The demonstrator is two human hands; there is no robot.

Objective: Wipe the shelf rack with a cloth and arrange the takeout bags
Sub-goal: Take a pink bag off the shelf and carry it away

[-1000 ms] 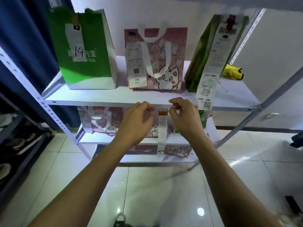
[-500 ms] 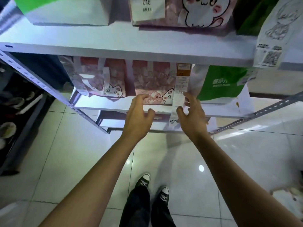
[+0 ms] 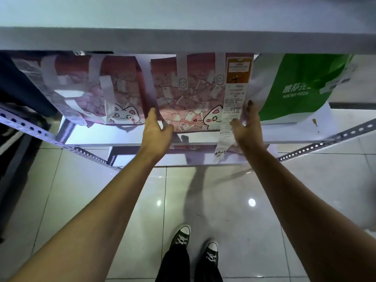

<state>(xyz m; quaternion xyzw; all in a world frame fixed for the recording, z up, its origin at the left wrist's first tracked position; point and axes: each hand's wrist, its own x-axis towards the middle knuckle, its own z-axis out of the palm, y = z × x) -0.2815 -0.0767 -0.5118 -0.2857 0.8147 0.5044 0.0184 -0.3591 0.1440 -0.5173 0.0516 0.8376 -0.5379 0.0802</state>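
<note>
A pink takeout bag with a cartoon cat [image 3: 189, 102] stands in the middle of the white middle shelf [image 3: 122, 137]. A long receipt [image 3: 234, 94] hangs down its right front. My left hand [image 3: 156, 131] clasps the bag's left edge, fingers behind and thumb in front. My right hand [image 3: 246, 127] clasps its right edge, thumb on the receipt. A second pink cat bag [image 3: 97, 92] stands to the left. A green and white pizza bag [image 3: 301, 86] stands to the right, close against my right fingers. No cloth is visible.
The upper shelf board [image 3: 183, 39] runs across the top of the view. Perforated metal rails slant down at the left [image 3: 87, 153] and the right [image 3: 325, 139]. Another pink bag [image 3: 191, 147] shows on the lowest shelf. My shoes [image 3: 181, 237] stand on glossy tiles.
The view has dropped from the upper shelf to the middle one. Both hands went down from the upper shelf's front edge and now clasp the sides of the middle pink bag.
</note>
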